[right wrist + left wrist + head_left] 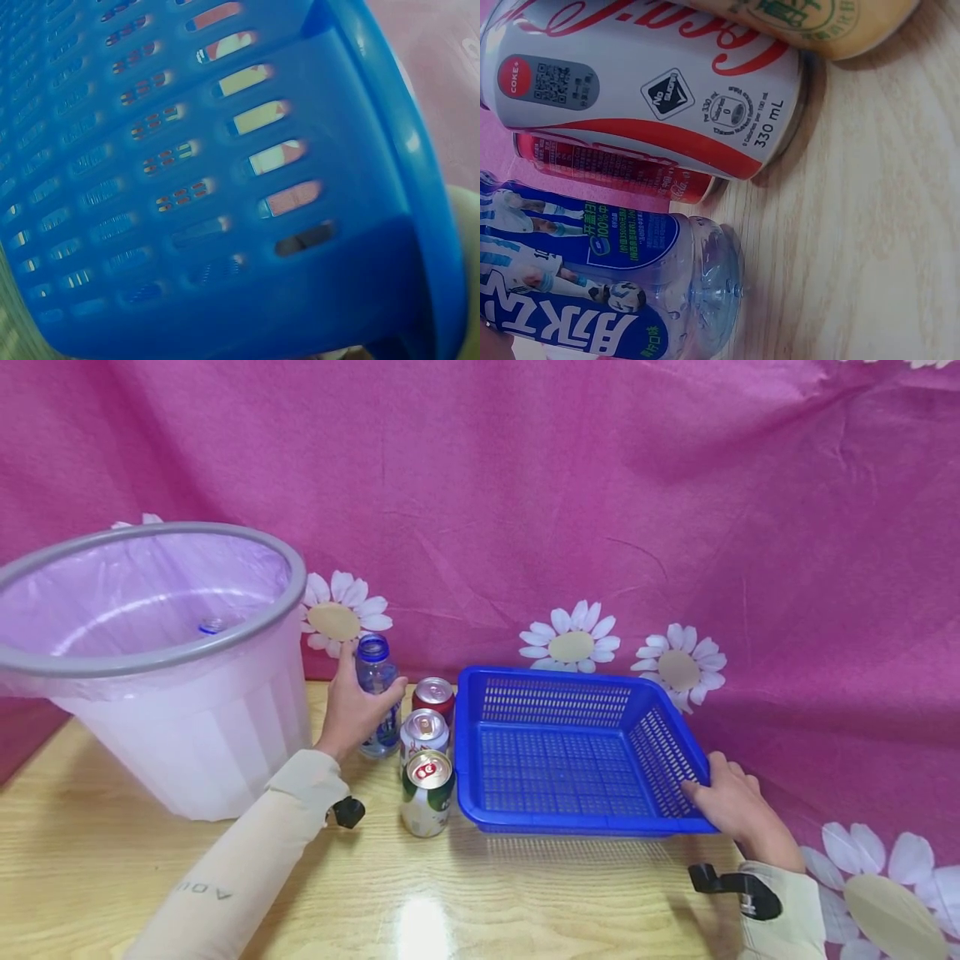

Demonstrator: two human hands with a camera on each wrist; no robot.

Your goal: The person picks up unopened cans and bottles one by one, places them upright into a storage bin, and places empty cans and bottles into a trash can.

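Note:
My left hand is at a clear plastic bottle with a blue neck, standing on the table. The thumb extends across the bottle's near side and the fingers point up along its left. In the left wrist view, the bottle's blue label shows football figures, with a bit of hand at the lower left. At the right, my right hand grips the short right rim of a blue plastic basket, thumb over the inner side. The right wrist view shows the basket's slotted wall close up.
Right of the bottle, a red can, a white Coca-Cola can and a green-and-cream can line the basket's left side. A lined white bin stands left, a bottle neck showing inside. Behind hangs a pink flowered cloth.

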